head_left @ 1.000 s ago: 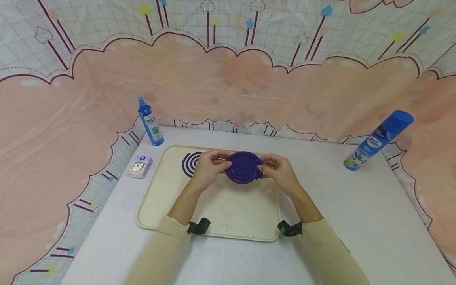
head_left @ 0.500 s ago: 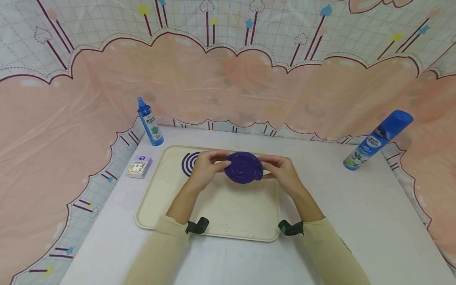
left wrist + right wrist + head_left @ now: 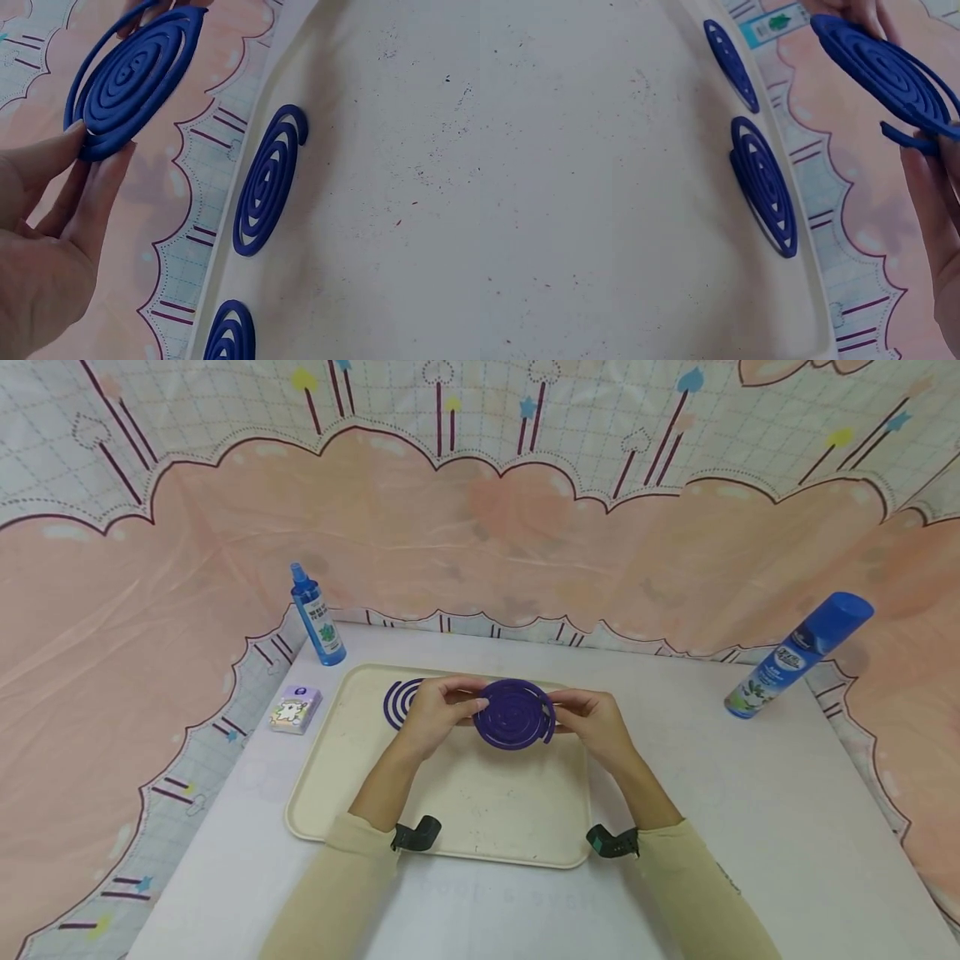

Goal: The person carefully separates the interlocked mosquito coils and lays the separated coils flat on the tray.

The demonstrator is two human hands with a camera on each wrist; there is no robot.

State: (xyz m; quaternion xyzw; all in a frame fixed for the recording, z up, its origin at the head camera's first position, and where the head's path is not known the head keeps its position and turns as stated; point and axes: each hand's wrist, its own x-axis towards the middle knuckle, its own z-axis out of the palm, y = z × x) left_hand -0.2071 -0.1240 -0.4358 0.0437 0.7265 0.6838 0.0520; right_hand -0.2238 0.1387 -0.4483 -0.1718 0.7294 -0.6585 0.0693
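Note:
A dark blue mosquito coil [image 3: 513,714] is held up over the cream tray [image 3: 487,810], its flat spiral face towards the head camera. My left hand [image 3: 433,718] pinches its left edge, thumb in front and fingers behind. On the opposite edge, my right hand [image 3: 600,727] grips the coil with its fingertips. An outer strand stands apart from the tight spiral near the right hand, and a loose end [image 3: 907,139] shows in the right wrist view. Two more coils lie on the tray: one coil [image 3: 270,180] and another [image 3: 229,337]. In the head view, one is hidden.
A blue spray bottle [image 3: 318,618] stands at the table's back left, with a small purple-and-white box [image 3: 296,710] in front of it. At the right stands a blue aerosol can [image 3: 795,656]. A patterned cloth [image 3: 480,543] hangs behind the white table [image 3: 675,760].
My right thumb has come off the coil's front face towards its right edge. There the outer strand has opened a gap from the spiral. The left hand has barely moved.

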